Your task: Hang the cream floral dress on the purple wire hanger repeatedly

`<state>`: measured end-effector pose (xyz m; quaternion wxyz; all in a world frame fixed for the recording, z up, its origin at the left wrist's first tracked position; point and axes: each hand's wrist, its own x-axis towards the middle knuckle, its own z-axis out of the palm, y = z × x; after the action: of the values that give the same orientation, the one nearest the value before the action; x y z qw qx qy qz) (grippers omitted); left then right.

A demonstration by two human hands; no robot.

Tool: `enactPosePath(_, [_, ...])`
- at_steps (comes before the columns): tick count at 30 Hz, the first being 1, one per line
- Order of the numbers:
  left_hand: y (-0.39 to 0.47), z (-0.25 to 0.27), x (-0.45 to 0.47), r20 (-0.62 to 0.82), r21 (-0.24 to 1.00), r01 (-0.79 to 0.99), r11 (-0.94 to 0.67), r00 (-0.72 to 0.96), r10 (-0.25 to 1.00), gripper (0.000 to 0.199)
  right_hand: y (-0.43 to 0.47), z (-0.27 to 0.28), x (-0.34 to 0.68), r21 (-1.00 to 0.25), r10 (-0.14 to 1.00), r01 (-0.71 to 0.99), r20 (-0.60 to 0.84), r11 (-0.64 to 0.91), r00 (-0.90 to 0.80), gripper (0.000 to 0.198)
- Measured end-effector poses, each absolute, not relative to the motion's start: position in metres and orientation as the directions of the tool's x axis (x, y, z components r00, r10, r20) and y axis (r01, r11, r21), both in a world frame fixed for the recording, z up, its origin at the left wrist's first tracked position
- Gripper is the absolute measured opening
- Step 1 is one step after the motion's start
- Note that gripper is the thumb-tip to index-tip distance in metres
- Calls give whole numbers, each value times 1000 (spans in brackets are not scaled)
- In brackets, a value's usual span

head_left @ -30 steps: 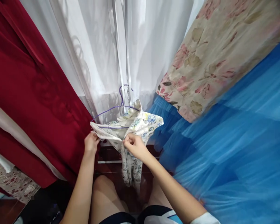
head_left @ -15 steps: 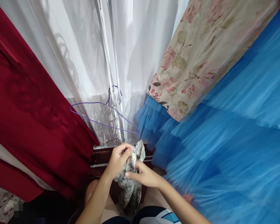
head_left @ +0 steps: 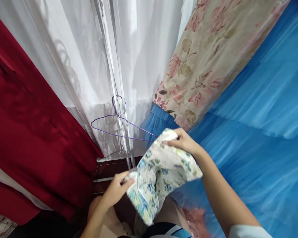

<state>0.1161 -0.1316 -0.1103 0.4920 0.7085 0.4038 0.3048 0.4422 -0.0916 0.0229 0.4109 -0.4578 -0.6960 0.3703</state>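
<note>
A white cloth garment (head_left: pixel 149 165) with blue and yellow flowers is stretched between my two hands, its lower part hanging over my lap. My left hand (head_left: pixel 118 188) pinches its left edge, thumb on top. Higher up and to the right, my right hand (head_left: pixel 185 142) grips its upper corner. Just beyond the cloth a purple wire hanger (head_left: pixel 104 131) hangs from the white metal frame; the cloth and my right hand hide its right end. What kind of garment the cloth is, I cannot tell.
White metal uprights (head_left: pixel 111 66) stand before a white curtain (head_left: pixel 149 43). Red fabric (head_left: pixel 27 115) hangs at the left. On the right hang a beige floral cloth (head_left: pixel 196 72) and layered blue tulle (head_left: pixel 258 115). Dark red floor (head_left: pixel 106 170) shows below.
The bunched cloth has been spread open and raised. My right hand has moved up and right with its edge; my left hand has moved slightly down and left. The hanger has turned a little.
</note>
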Motion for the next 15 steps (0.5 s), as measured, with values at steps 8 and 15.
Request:
enactPosePath(8, [-103, -61, 33, 342, 788, 485, -378, 165, 925, 30, 2, 18, 358, -966, 905, -73, 257, 247, -339, 40])
enactPosePath(15, [-20, -55, -56, 369, 294, 790, -538, 426, 826, 23, -14, 30, 350, -978, 890, -170, 186, 125, -416, 49])
